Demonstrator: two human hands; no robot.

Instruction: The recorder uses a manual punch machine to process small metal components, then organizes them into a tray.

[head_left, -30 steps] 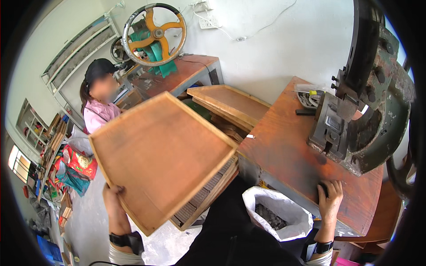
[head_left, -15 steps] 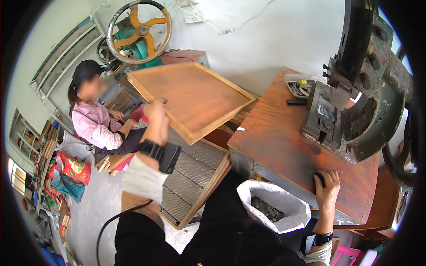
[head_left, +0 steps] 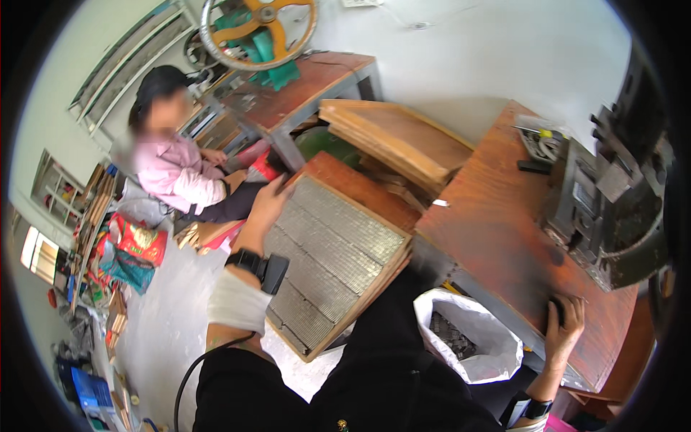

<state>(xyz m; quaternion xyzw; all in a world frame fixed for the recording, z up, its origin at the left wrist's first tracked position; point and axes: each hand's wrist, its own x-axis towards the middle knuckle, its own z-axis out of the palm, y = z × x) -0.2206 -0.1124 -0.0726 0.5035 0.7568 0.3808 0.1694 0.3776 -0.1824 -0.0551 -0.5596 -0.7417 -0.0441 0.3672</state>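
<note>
My left hand (head_left: 268, 205) is at the far left corner of a wooden-framed tray (head_left: 400, 253) in front of me, its fingers closed over the rim. Rows of small grey metal pieces (head_left: 331, 230) fill that tray, split into strips. At the right, my right hand (head_left: 565, 327) rests on the front edge of the wooden bench (head_left: 497, 209). Its fingers curl around a small black object (head_left: 556, 311), too hidden to name. Behind the filled tray, an empty shallow wooden tray (head_left: 403, 133) lies on top of a stack.
A white sack (head_left: 507, 353) of dark metal pieces stands by the bench front. On the bench at right is a heavy press (head_left: 612, 187), with a tool dish (head_left: 543, 144) behind. A seated person in pink (head_left: 173, 169) is at left, near an orange handwheel (head_left: 268, 21).
The empty wooden tray has left my left hand and lies on the stack at the back. That hand has come down to the filled tray's corner. My right hand stays at the bench edge.
</note>
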